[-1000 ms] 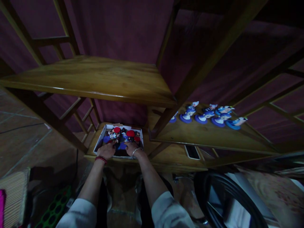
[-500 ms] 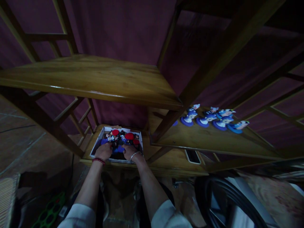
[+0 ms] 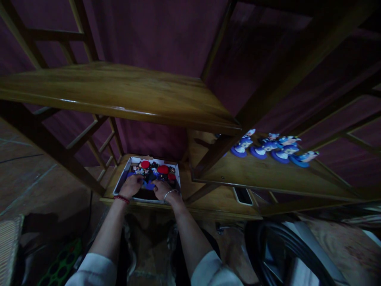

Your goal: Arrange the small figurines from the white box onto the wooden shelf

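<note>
A shallow white cardboard box (image 3: 118, 186) sits on the low wooden shelf, holding several small figurines (image 3: 145, 164) with red, black, white and blue-purple parts. Both my hands reach into its near side. My left hand (image 3: 131, 186), red bracelet at the wrist, has its fingers curled at a figurine with a blue-purple base (image 3: 149, 185). From the other side, my right hand (image 3: 161, 189), with a silver bangle, closes its fingers on that same base. The dim light and the hands partly hide the figurine, and the fingertips are hard to see.
Several blue-and-white figurines (image 3: 264, 151) on round bases stand on the right shelf (image 3: 268, 176). A phone (image 3: 243, 196) lies on the lower board. Overhead juts a wooden shelf (image 3: 119, 93); a slanting post (image 3: 208, 159) stands right of the box. Black coiled hose (image 3: 253, 246) sits lower right.
My left hand has shifted slightly up and right toward the blue-purple base. My right hand stays almost in place. The view has moved a little.
</note>
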`<act>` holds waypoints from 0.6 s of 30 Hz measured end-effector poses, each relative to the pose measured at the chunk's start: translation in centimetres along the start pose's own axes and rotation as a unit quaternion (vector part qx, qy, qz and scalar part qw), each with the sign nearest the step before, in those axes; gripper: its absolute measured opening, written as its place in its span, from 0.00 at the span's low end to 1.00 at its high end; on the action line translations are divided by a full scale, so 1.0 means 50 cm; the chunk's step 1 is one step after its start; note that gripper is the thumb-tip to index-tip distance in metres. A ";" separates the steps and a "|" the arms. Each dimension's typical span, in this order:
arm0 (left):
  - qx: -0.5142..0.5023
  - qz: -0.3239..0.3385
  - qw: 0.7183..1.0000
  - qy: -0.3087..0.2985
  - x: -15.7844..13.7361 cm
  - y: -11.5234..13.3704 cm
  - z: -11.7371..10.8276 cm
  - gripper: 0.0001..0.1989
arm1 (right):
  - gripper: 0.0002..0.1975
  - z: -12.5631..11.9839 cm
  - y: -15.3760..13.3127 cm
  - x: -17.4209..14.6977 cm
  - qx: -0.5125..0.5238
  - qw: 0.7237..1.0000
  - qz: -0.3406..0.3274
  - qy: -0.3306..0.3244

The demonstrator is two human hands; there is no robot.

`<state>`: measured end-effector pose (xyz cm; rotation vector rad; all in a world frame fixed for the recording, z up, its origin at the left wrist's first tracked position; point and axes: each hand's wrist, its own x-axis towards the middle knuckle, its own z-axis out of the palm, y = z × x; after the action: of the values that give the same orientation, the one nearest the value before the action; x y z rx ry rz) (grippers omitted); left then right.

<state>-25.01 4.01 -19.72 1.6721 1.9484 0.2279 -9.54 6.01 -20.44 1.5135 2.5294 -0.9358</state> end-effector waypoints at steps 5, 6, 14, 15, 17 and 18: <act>0.005 0.006 1.000 0.005 0.006 -0.001 0.003 0.16 | 0.18 0.013 0.005 0.007 0.005 1.000 -0.023 0.005; 0.004 0.007 1.000 0.004 0.006 -0.001 0.003 0.16 | 0.18 0.014 0.006 0.008 0.006 1.000 -0.021 0.006; 0.011 0.006 1.000 0.015 0.018 -0.001 0.015 0.13 | 0.18 0.006 -0.001 0.004 0.003 1.000 -0.008 0.000; 0.015 0.004 1.000 0.016 0.020 0.000 0.017 0.13 | 0.18 0.007 -0.002 0.004 0.001 1.000 -0.009 0.002; 0.023 0.005 1.000 0.014 0.022 0.000 0.020 0.14 | 0.18 0.010 -0.001 0.006 0.000 1.000 -0.019 0.009; 0.027 0.009 1.000 0.012 0.023 0.000 0.021 0.14 | 0.18 0.013 0.000 0.007 0.000 1.000 -0.025 0.013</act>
<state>-24.54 4.89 -20.94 1.7295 1.9745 0.2048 -9.85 5.95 -21.08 1.4778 2.5973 -0.9272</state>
